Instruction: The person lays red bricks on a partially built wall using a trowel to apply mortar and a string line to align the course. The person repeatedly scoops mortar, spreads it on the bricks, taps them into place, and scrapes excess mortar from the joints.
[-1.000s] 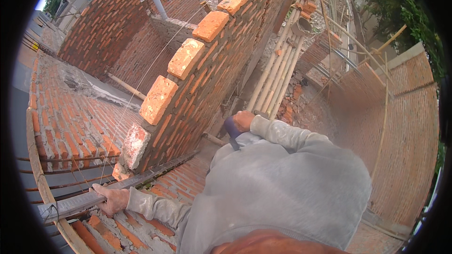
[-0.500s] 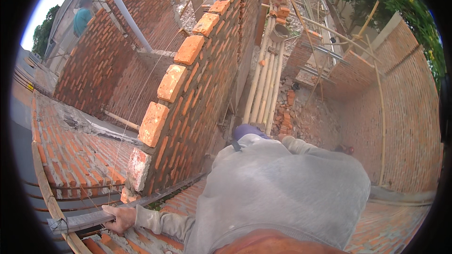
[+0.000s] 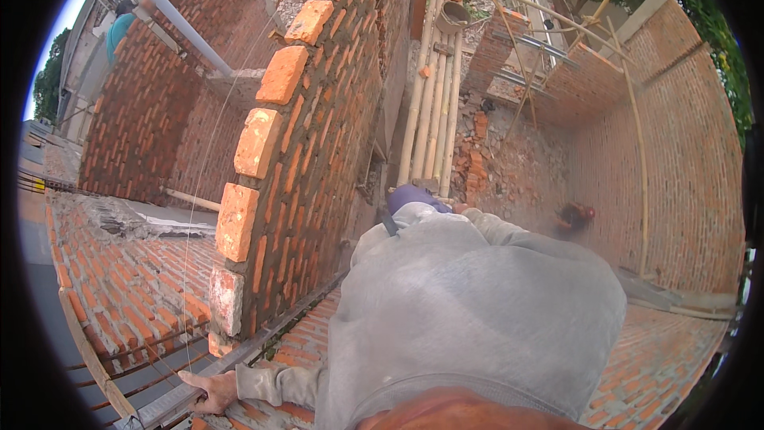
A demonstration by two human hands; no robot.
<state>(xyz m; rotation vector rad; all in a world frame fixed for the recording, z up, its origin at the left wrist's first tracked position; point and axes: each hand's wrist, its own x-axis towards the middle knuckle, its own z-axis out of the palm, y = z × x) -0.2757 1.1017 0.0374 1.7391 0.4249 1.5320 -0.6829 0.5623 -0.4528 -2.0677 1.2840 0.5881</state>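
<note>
My left hand [image 3: 213, 392] is closed at the near side of a long grey bar [image 3: 263, 338], thumb on top and fingers curled under its edge. That bar runs along the foot of a brick wall [image 3: 318, 135]. A thin string [image 3: 188, 287] comes down to about my thumb; whether I pinch it too, I cannot tell. Close by stands the wall's end, with a pale, whitish brick [image 3: 226, 300] on its stepped edge. Only a small part of my right hand [image 3: 460, 208] shows, beside my purple-clothed knee [image 3: 415, 197]; its fingers are hidden.
Bamboo poles [image 3: 430, 111] lie side by side ahead, with a bucket [image 3: 452, 17] at their far end. Rubble and loose bricks [image 3: 476, 171] cover the ground below. Someone in teal [image 3: 119, 36] is behind the far-left wall; another person [image 3: 574, 216] is low on the right.
My view has shifted, so the wall and poles sit further left and higher. My left hand stays at the grey bar, slightly lower in the picture. The person low on the right shows more.
</note>
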